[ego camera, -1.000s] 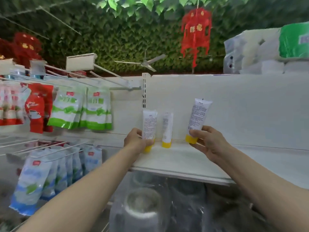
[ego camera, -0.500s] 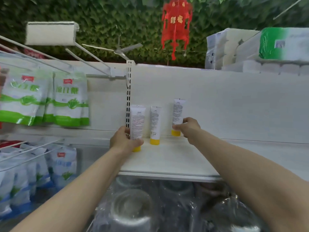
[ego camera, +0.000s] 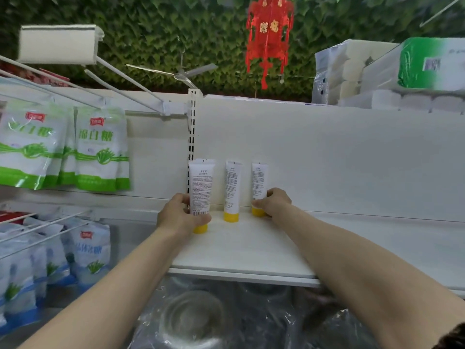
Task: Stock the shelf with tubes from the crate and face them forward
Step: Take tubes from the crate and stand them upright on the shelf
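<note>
Hands both busy at frame centre: left hand (ego camera: 180, 215) wrapped round the left white plastic tube with yellow cap (ego camera: 200, 195), right hand (ego camera: 273, 201) pinching the right tube (ego camera: 259, 181); middle tube (ego camera: 232, 190) stands free between them on the white shelf (ego camera: 251, 250)

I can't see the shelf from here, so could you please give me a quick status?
Left hand gripping left tube; right hand on right tube. Middle tube standing free. All three upright on shelf, nothing in the way.
</note>
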